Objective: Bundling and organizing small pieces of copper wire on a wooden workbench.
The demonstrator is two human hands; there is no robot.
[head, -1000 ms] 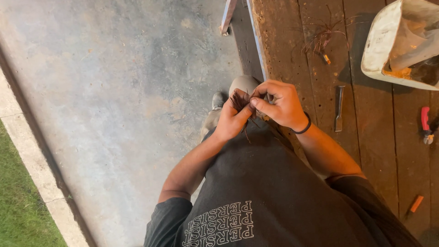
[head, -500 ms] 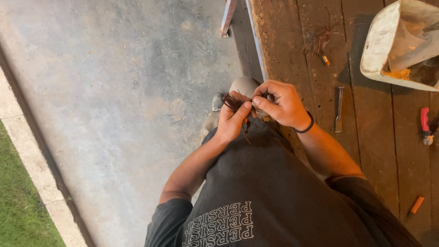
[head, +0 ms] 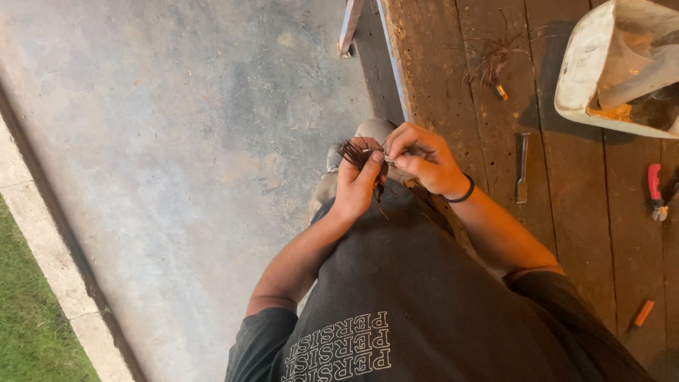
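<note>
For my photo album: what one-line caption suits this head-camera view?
Left hand grips frayed copper wire strands while right hand works them beside a wooden workbench.

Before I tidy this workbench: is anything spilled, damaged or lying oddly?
Yes. A loose tangle of reddish strands lies scattered on the wooden bench, apart from the frayed bundle that the left hand and right hand grip. The white tub sits tilted.

We see a dark plank worktop [head: 580, 212]. On it lie a chisel [head: 521, 168], red-handled pliers [head: 656, 192], frayed wire strands [head: 495, 60] and a white tub [head: 576, 71].
</note>
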